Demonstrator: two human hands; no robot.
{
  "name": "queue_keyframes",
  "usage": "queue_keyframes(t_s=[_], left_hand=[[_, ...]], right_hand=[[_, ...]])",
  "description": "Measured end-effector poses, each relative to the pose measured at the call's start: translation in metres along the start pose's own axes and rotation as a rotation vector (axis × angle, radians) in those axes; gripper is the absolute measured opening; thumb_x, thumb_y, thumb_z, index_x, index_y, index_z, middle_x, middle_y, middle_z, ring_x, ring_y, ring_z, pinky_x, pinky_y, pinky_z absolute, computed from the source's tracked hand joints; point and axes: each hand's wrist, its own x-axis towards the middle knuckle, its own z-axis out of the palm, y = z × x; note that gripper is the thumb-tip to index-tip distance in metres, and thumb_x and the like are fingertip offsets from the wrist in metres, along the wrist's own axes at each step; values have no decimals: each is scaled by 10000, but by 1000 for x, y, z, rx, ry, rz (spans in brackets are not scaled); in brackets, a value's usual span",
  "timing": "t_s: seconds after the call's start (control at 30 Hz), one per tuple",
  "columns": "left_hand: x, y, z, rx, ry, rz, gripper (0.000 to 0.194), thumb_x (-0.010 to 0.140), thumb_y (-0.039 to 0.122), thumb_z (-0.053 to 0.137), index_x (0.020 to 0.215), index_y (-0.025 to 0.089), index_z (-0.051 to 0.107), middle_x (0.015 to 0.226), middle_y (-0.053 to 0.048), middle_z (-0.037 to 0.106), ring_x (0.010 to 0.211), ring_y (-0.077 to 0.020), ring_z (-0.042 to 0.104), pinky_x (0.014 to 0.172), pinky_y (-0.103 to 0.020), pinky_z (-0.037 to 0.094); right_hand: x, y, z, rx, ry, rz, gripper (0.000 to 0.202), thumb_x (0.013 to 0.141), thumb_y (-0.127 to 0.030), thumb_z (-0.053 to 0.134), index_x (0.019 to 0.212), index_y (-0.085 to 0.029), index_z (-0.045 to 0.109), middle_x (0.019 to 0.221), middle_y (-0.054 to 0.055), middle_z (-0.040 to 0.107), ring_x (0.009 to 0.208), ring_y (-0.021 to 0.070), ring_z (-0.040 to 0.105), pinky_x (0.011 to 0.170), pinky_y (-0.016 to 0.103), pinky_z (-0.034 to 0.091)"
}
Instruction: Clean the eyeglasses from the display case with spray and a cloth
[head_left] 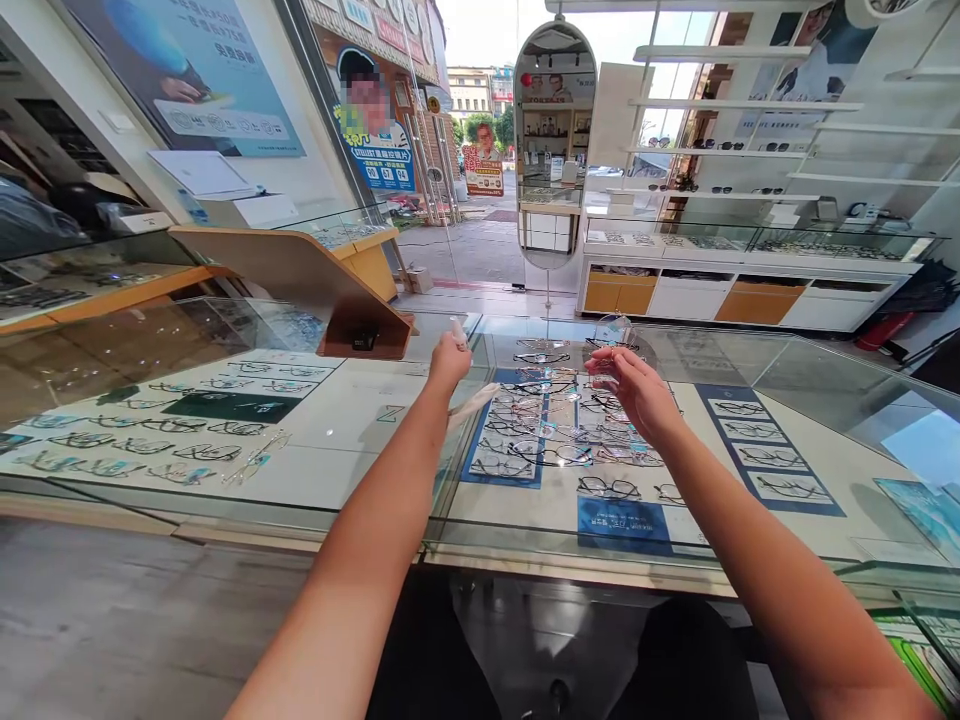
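Note:
My left hand [450, 362] is closed around a white cloth [474, 402]; one end pokes up above the fist and the rest hangs below the wrist. My right hand [628, 388] hovers over the counter's right part, fingers loosely bent and apart, and I see nothing gripped in it. Close to its fingertips sits a pair of dark-rimmed glasses [611, 343]. Between and below the hands several rows of eyeglasses [551, 455] spread over the glass display counter [442, 530], some of them seen above blue cards. Which pairs lie on top of the glass and which inside is hard to tell.
A brown wooden stand [300, 275] rises at the left on the counter. More glasses [142, 445] lie in the left case, and framed rows sit on a blue strip [765, 450] at right. An oval mirror [555, 145] stands beyond, beside shelves [742, 150] and a white cabinet [690, 298].

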Motion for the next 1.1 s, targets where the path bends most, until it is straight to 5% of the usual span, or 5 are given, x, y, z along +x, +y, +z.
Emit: queue_keyframes(t_s=[0.4, 0.57, 0.67, 0.83, 1.1], left_hand=[[3, -9, 4, -48, -61, 58, 250, 775, 124, 751, 954, 227, 609, 1153, -133, 774, 1141, -336, 695, 965, -385, 485], [-1, 5, 8, -227, -58, 108, 229, 830, 150, 694, 1028, 230, 612, 963, -57, 724, 902, -237, 672, 841, -329, 497], [-12, 24, 11, -372, -107, 155, 104, 962, 295, 616, 1042, 233, 594, 798, -2, 612, 686, -169, 586, 706, -290, 499], [-35, 52, 7, -755, -317, 274, 475, 1017, 700, 540, 1088, 240, 631, 748, 18, 549, 543, -122, 498, 531, -252, 472], [-32, 52, -5, -1027, -300, 195, 484, 1000, 701, 609, 1022, 217, 624, 751, 25, 513, 513, -86, 444, 452, -221, 395]], right_hand=[[-1, 1, 0, -8, -18, 8, 312, 971, -571, 716, 1114, -300, 778, 1164, 56, 792, 1212, 252, 689, 985, 385, 535], [-1, 2, 1, -23, -18, 10, 312, 983, -570, 698, 1123, -304, 779, 1187, 57, 786, 1232, 253, 686, 991, 382, 531], [-1, 1, 2, -21, -13, 6, 328, 965, -585, 714, 1115, -301, 778, 1181, 60, 791, 1227, 257, 689, 987, 386, 527], [0, 1, 1, -56, -12, -11, 352, 970, -605, 695, 1128, -300, 769, 1204, 66, 790, 1249, 271, 687, 985, 398, 530], [1, 4, -2, -54, -19, -9, 311, 996, -564, 680, 1130, -300, 773, 1195, 55, 794, 1230, 249, 690, 938, 360, 518]])
